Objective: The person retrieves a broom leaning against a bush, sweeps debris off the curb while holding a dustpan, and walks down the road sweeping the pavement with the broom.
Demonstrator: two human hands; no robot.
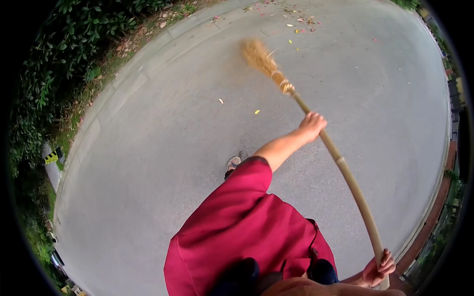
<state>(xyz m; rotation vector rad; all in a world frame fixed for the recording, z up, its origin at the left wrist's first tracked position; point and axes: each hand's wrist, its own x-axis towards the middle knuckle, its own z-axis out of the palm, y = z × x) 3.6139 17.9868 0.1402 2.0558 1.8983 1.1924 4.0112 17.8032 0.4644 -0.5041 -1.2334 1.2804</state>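
A long broom [354, 187] with a bamboo handle slants from the lower right up to its straw head [259, 56], which is blurred above the grey pavement. My left hand [312, 126] is wrapped round the handle's upper part, below the straw binding. Near the handle's lower end, my right hand [380, 269] is closed round the bamboo. Two small leaves, one yellow [256, 112] and one pale [221, 101], lie on the ground below the broom head.
Several fallen leaves and petals [303, 24] are scattered at the top. A kerb [98, 106] with dense bushes [64, 54] runs along the left. Another kerb [437, 197] edges the right side. My shoe [233, 163] shows beside the red sleeve.
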